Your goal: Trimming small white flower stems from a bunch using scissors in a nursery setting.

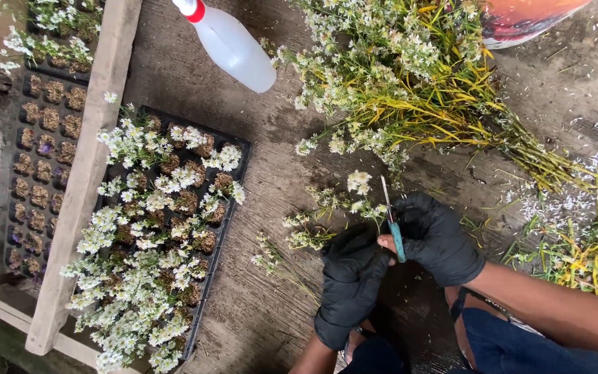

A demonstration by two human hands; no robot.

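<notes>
Most of the view is rough grey concrete floor (271, 173), damp-looking and strewn with white petals. On it lies a big heap of cut white-flowered stems (410, 90), with a black seedling tray (243, 149) packed with flower cuttings to the left, a wooden plank (84, 180) beside it, and a white spray bottle (233, 48) above. Near the bottom, both black-gloved hands meet: the right hand (437, 239) has its fingers clamped on teal-handled scissors (394, 225), while the left hand (351, 273) is closed, pinching a small flowering sprig (361, 190).

head cam | looks steeply down — close over gloved hands (396, 253) | ground (278, 180) fills view
</notes>
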